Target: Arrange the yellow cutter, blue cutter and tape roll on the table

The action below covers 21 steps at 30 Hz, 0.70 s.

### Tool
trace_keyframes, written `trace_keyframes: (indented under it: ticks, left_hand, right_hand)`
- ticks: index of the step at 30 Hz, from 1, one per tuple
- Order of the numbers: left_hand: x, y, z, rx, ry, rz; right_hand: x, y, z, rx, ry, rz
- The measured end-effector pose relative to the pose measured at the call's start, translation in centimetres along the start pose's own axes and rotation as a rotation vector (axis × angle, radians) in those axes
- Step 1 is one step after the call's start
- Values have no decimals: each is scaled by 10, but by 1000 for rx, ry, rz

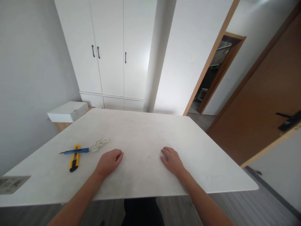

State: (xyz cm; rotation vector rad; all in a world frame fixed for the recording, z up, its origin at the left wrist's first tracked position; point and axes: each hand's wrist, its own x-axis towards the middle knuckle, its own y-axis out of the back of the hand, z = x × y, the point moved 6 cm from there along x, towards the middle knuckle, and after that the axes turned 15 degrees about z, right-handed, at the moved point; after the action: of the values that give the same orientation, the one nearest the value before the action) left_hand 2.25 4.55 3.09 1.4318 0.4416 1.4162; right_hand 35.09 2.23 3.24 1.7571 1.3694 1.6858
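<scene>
My left hand (109,162) lies palm down on the pale table (145,131), fingers stretched out and holding nothing. My right hand (171,160) rests flat the same way a short distance to its right, also empty. Left of my left hand lie a yellow utility knife (74,158), a blue-handled tool (74,151) across its tip, and three small clear tape rolls (100,143) in a row. The tape rolls are the things nearest my left hand.
A grey label or card (11,184) lies at the table's near left corner. A white box (68,111) sits on a low stand beyond the left edge. White cupboards (108,50) stand behind; a brown door (265,103) is at right.
</scene>
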Motion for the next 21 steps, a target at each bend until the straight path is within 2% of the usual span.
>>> trace_keyframes:
  ticks: [6,21]
  left_hand:
    - [1,-3,-2,-23,18,-20]
    - [2,-1,0,-12,23,-40]
  right_hand:
    - [-15,4,-1,9,-65,-6]
    - [-13,7,-5,-12,-62,-4]
